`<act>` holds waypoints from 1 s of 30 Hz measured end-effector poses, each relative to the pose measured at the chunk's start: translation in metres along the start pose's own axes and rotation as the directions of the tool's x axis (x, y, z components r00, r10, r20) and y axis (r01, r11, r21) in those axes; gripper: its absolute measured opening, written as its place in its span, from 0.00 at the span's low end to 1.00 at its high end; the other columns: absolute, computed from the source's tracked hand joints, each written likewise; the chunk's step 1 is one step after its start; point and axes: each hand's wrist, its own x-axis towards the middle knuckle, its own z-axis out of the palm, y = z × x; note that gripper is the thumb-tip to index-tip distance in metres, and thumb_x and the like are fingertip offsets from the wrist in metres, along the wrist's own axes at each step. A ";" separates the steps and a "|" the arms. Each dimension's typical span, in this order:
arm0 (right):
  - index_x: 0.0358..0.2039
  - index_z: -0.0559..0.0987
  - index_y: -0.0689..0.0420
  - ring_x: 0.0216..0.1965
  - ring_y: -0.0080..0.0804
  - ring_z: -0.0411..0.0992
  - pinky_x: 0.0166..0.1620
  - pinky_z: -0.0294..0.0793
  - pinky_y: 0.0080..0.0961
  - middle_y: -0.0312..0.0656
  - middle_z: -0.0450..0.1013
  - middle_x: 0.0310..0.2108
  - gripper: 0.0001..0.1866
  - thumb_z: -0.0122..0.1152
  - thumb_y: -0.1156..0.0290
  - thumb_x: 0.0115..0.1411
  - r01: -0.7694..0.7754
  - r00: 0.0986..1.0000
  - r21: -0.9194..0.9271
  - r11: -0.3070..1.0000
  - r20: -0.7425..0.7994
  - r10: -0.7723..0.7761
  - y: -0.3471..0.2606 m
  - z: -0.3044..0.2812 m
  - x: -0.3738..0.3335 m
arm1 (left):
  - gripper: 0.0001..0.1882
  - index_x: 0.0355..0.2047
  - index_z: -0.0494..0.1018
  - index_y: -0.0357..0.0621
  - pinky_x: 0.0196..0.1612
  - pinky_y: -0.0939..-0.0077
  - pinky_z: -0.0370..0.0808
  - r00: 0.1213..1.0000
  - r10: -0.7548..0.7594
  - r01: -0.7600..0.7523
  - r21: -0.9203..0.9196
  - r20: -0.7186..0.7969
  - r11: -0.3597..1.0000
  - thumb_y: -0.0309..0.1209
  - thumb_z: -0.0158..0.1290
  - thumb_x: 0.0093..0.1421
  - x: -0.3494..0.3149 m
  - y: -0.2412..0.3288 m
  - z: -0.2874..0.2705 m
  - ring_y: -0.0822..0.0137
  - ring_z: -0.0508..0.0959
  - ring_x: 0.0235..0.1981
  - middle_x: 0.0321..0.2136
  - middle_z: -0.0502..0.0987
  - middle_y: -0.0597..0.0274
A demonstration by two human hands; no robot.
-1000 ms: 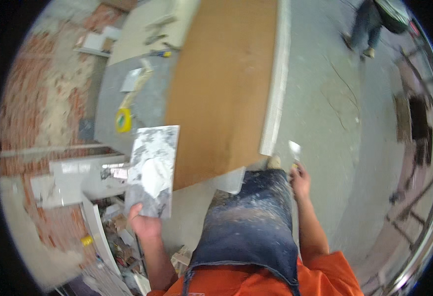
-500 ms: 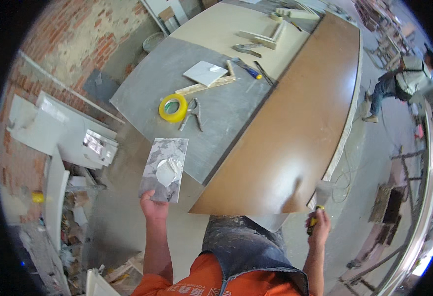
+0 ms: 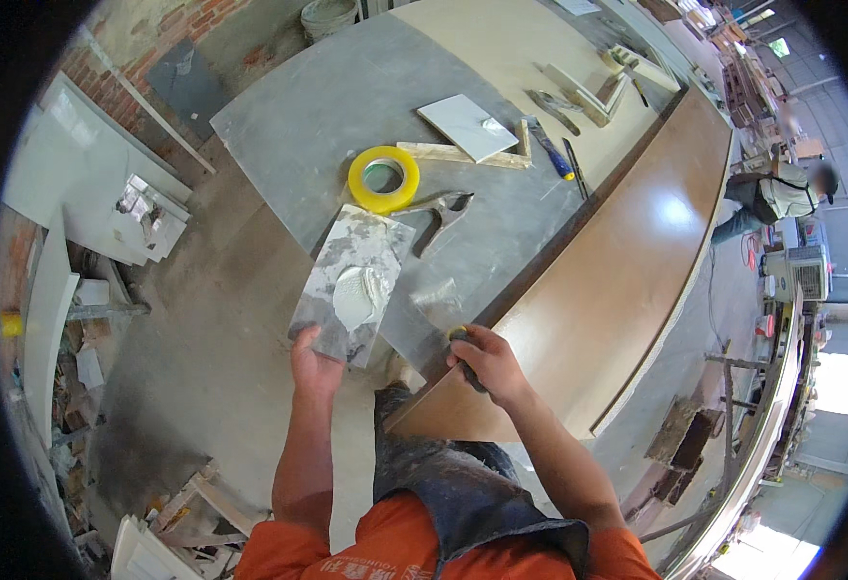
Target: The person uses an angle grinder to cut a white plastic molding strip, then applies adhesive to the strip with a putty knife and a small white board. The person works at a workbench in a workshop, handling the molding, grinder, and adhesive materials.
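My left hand [image 3: 316, 362] grips the near edge of a grey-and-white marbled tile [image 3: 335, 253], thumb on top. A mound of white paste [image 3: 359, 296] sits in the tile's middle. My right hand [image 3: 490, 364] is closed around the dark and yellow handle of a putty knife [image 3: 469, 375], over the near end of a long brown panel [image 3: 598, 300]. Its blade looks blurred, pointing toward the tile. Just beyond the tile, a roll of yellow tape [image 3: 383, 180] and a metal spring clamp [image 3: 438, 218] lie on the grey tabletop [image 3: 298, 126].
Farther up the table are a white tile [image 3: 468, 128], an L-shaped wooden piece [image 3: 434, 155], a blue-handled tool [image 3: 552, 149] and pliers [image 3: 552, 109]. White sheets [image 3: 86, 164] lean at the left. Another person [image 3: 782, 196] is at the far right, beyond the panel.
My right hand with the putty knife has swung left from the panel's right edge to near the tile. The left hand has brought the tile slightly closer to the table. The view has shifted.
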 end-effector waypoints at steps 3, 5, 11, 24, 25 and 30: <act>0.52 0.75 0.63 0.22 0.22 0.71 0.25 0.70 0.21 0.38 0.75 0.29 0.17 0.59 0.71 0.65 0.002 1.000 0.104 0.995 0.027 -0.004 -0.003 0.020 0.042 | 0.25 0.57 0.69 0.41 0.63 0.52 0.69 0.999 -0.014 0.013 0.033 0.051 0.999 0.24 0.52 0.57 -0.006 0.002 0.007 0.55 0.74 0.57 0.54 0.75 0.58; 0.53 0.74 0.63 0.22 0.23 0.71 0.24 0.70 0.21 0.39 0.75 0.29 0.18 0.60 0.71 0.65 -0.017 0.999 0.130 0.991 0.030 0.013 -0.001 0.034 0.059 | 0.26 0.59 0.67 0.41 0.65 0.52 0.66 0.998 -0.058 0.059 0.052 -0.027 0.997 0.24 0.51 0.57 -0.006 -0.002 0.007 0.54 0.72 0.60 0.56 0.73 0.58; 0.61 0.70 0.64 0.39 0.40 0.78 0.43 0.78 0.33 0.50 0.77 0.37 0.31 0.65 0.64 0.60 0.165 0.978 -0.357 0.919 -0.062 -0.200 0.034 0.026 0.082 | 0.27 0.61 0.66 0.44 0.65 0.49 0.66 0.999 -0.047 0.047 -0.015 0.015 0.999 0.25 0.50 0.59 0.015 -0.022 -0.008 0.53 0.70 0.62 0.60 0.70 0.56; 0.49 0.75 0.61 0.33 0.33 0.76 0.37 0.78 0.28 0.40 0.77 0.33 0.17 0.61 0.64 0.65 0.139 0.944 0.275 0.951 -0.326 -0.044 -0.118 -0.047 0.204 | 0.19 0.49 0.73 0.34 0.44 0.51 0.81 0.905 -0.424 0.328 0.712 -0.046 0.621 0.36 0.53 0.65 -0.034 0.043 -0.034 0.47 0.83 0.41 0.41 0.80 0.43; 0.46 0.76 0.60 0.34 0.34 0.76 0.36 0.78 0.28 0.41 0.77 0.33 0.14 0.60 0.64 0.66 0.114 0.939 0.333 0.936 -0.345 0.009 -0.132 -0.048 0.220 | 0.18 0.48 0.74 0.33 0.43 0.53 0.81 0.912 -0.408 0.314 0.720 -0.047 0.619 0.36 0.53 0.64 -0.038 0.045 -0.027 0.48 0.83 0.39 0.39 0.81 0.44; 0.28 0.75 0.56 0.18 0.26 0.67 0.20 0.66 0.24 0.36 0.72 0.21 0.09 0.61 0.66 0.62 0.063 0.953 0.413 0.908 -0.296 0.069 -0.145 -0.060 0.284 | 0.20 0.49 0.73 0.31 0.41 0.57 0.83 0.933 -0.349 0.143 0.792 0.093 0.593 0.36 0.54 0.65 -0.029 0.043 0.031 0.50 0.84 0.40 0.41 0.81 0.42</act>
